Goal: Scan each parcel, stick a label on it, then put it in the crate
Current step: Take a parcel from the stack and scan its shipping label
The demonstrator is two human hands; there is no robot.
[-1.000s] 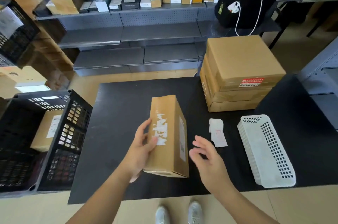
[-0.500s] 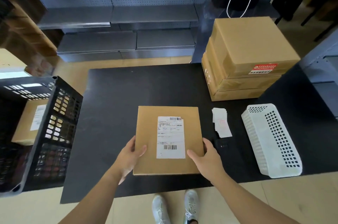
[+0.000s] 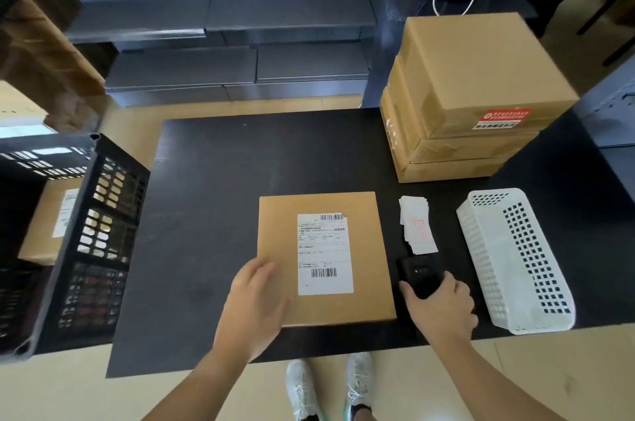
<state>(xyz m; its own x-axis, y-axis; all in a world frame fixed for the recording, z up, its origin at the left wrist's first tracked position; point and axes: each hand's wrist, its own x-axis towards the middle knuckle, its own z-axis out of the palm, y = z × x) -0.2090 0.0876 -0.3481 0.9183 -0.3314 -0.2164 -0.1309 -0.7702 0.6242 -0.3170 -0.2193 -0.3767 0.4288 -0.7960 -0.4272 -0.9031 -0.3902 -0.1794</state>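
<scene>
The black bench (image 3: 240, 173) takes most of the view. At its left edge stands the black crate (image 3: 99, 248), and inside it one brown box (image 3: 41, 228) lies with a white sheet on top. On the far right corner of the bench there is a stack of cardboard boxes (image 3: 474, 76); the top one carries a red sticker. Near the stack, on the right side, a white perforated basket (image 3: 515, 262) lies on the bench.

The parcel (image 3: 278, 224) lies flat at the middle of the near edge, with a printed shipping label (image 3: 324, 254) facing up. The left hand (image 3: 256, 303) rests on its near left corner; its grip is apart, the fingers are loose and flat on the cardboard. The right hand (image 3: 443, 307) is just beside the right edge of the parcel, and its grip is clamped round the black scanner (image 3: 421, 274), which is down on the bench. Just behind the scanner, a small pile of white labels (image 3: 415, 224) lies between the parcel and the basket.
</scene>
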